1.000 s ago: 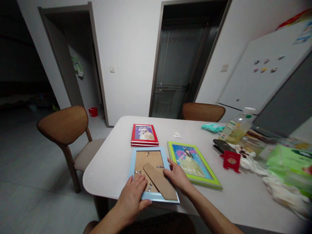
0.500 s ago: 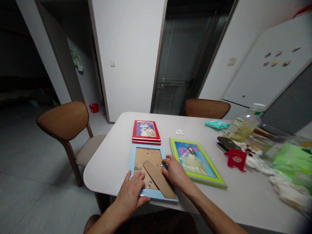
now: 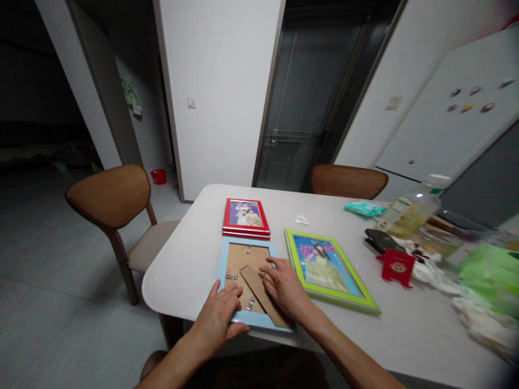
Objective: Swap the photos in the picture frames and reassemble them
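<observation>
From the wearer's head, the lone camera looks forward and down over the near desk (image 3: 182,259), doorways beyond.

no readable text, bottle label (image 3: 399,209) too small to read

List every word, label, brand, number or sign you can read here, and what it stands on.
No text can be read.
Plastic bottle: label too blurred.
Red paper stand: print too small.
Blue picture frame's back: no lettering visible.

White table (image 3: 178,270); red frames (image 3: 246,217), green frame (image 3: 332,270), blue frame (image 3: 259,320), bottle (image 3: 413,208), probably tissues (image 3: 480,324).
</observation>
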{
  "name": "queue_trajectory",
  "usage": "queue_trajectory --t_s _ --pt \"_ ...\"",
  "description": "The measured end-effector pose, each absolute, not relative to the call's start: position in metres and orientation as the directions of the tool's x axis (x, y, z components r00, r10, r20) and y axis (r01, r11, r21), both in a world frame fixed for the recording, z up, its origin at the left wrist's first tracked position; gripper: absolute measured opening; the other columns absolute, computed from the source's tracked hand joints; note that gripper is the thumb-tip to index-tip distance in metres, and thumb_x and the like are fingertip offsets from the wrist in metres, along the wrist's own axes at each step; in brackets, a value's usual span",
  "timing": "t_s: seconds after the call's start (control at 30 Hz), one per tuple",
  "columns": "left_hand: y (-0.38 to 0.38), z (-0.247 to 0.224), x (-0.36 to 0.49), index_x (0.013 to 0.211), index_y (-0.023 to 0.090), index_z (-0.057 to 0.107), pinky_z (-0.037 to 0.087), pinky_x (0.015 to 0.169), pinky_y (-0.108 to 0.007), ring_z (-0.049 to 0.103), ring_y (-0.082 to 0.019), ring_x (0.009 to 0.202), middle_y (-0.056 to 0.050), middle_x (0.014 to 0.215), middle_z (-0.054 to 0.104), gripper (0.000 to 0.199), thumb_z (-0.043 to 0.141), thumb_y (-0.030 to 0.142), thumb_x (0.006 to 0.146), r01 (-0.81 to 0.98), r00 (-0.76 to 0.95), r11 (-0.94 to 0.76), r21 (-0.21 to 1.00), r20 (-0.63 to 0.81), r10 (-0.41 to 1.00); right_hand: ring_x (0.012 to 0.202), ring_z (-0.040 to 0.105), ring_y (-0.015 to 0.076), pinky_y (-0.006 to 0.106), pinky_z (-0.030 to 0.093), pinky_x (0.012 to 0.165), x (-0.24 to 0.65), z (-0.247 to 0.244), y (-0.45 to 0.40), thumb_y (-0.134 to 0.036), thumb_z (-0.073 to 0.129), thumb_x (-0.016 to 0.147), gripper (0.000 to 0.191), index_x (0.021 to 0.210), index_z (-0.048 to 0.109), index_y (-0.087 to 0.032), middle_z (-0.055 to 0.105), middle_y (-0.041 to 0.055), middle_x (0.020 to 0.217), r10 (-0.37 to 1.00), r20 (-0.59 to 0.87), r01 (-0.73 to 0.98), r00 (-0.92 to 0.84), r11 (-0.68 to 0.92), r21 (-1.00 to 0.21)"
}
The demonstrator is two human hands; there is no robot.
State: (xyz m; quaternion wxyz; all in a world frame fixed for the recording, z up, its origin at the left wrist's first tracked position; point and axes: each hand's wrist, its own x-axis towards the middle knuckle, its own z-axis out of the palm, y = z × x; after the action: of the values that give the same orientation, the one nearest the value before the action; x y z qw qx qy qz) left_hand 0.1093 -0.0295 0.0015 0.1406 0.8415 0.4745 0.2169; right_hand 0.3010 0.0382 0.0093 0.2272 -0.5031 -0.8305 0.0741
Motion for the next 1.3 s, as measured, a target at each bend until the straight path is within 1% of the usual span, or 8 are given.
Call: queue_trajectory --t_s 0.1,0.2,0.4,0.53,0.7,1.0,1.2,1.3 --pt "-0.028 -0.001 0.106 0.083 0.017 0.053 0.022 0.098 -0.048 0.045 -0.022 0.110 -0.012 0.111 0.056 0.027 0.062 0.036 0.067 0.732 0.447 -0.515 0.446 0.257 0.857 0.093 0.046 0.0175 0.029 0.036 0.083 0.295 0.015 0.023 -0.020 0.052 0.071 0.018 0.082 0.065 -0.022 0.053 0.0063 0.100 0.768 0.221 0.626 -0.601 0.624 -0.468" --pt "-0.028 -0.003 0.106 0.082 0.016 0.053 0.022 0.098 -0.048 0.046 -0.022 0.109 -0.012 0.110 0.056 0.026 0.062 0.035 0.067 0.737 0.444 -0.514 0.439 0.260 0.858 0.091 0.047 0.0166 0.029 0.036 0.081 0.290 0.015 0.016 -0.020 0.054 0.070 0.014 0.076 0.067 -0.023 0.053 0.0051 0.098 0.717 0.201 0.553 -0.667 0.658 -0.511" --pt "-0.028 -0.003 0.107 0.081 0.016 0.052 0.022 0.098 -0.048 0.047 -0.022 0.108 -0.012 0.110 0.056 0.026 0.064 0.033 0.065 0.736 0.428 -0.505 0.450 0.268 0.863 0.085 0.047 0.0165 0.030 0.036 0.077 0.282 0.009 0.018 -0.020 0.055 0.070 0.013 0.070 0.067 -0.023 0.055 0.0044 0.089 0.725 0.261 0.575 -0.637 0.673 -0.464" --pt "-0.029 -0.004 0.107 0.082 0.017 0.052 0.023 0.098 -0.048 0.047 -0.022 0.107 -0.012 0.109 0.057 0.026 0.062 0.034 0.066 0.732 0.426 -0.512 0.448 0.285 0.859 0.082 0.048 0.0158 0.028 0.037 0.075 0.276 0.009 0.017 -0.018 0.054 0.068 0.012 0.067 0.066 -0.020 0.056 0.0044 0.085 0.768 0.271 0.596 -0.580 0.627 -0.501" --pt "-0.032 -0.005 0.108 0.079 0.018 0.051 0.023 0.096 -0.052 0.045 -0.024 0.110 -0.013 0.112 0.054 0.024 0.062 0.034 0.066 0.744 0.379 -0.488 0.456 0.314 0.871 0.086 0.049 0.0161 0.027 0.036 0.079 0.265 0.013 0.027 -0.019 0.054 0.067 0.020 0.084 0.065 -0.018 0.057 0.0056 0.089 0.816 0.260 0.609 -0.517 0.563 -0.558" --pt "-0.033 -0.001 0.110 0.076 0.018 0.050 0.022 0.096 -0.052 0.047 -0.023 0.107 -0.012 0.109 0.055 0.024 0.065 0.029 0.062 0.753 0.351 -0.461 0.470 0.305 0.885 0.072 0.050 0.0143 0.024 0.034 0.071 0.228 0.009 0.053 -0.021 0.047 0.075 0.021 0.072 0.067 -0.018 0.060 0.0048 0.071 0.810 0.243 0.696 -0.534 0.584 -0.417" --pt "-0.032 -0.005 0.110 0.077 0.018 0.050 0.021 0.097 -0.053 0.046 -0.024 0.108 -0.012 0.111 0.054 0.025 0.065 0.031 0.062 0.742 0.353 -0.470 0.478 0.318 0.880 0.074 0.050 0.0150 0.023 0.035 0.068 0.223 0.005 0.056 -0.019 0.047 0.074 0.018 0.071 0.064 -0.014 0.059 0.0074 0.074 0.858 0.243 0.765 -0.452 0.513 -0.389" --pt "-0.031 -0.007 0.109 0.078 0.018 0.050 0.022 0.096 -0.053 0.046 -0.025 0.107 -0.013 0.111 0.054 0.027 0.066 0.031 0.061 0.745 0.359 -0.472 0.472 0.314 0.879 0.076 0.050 0.0143 0.022 0.035 0.069 0.234 0.005 0.068 -0.022 0.046 0.076 0.019 0.080 0.063 -0.015 0.058 0.0070 0.081 0.864 0.281 0.760 -0.419 0.503 -0.413"
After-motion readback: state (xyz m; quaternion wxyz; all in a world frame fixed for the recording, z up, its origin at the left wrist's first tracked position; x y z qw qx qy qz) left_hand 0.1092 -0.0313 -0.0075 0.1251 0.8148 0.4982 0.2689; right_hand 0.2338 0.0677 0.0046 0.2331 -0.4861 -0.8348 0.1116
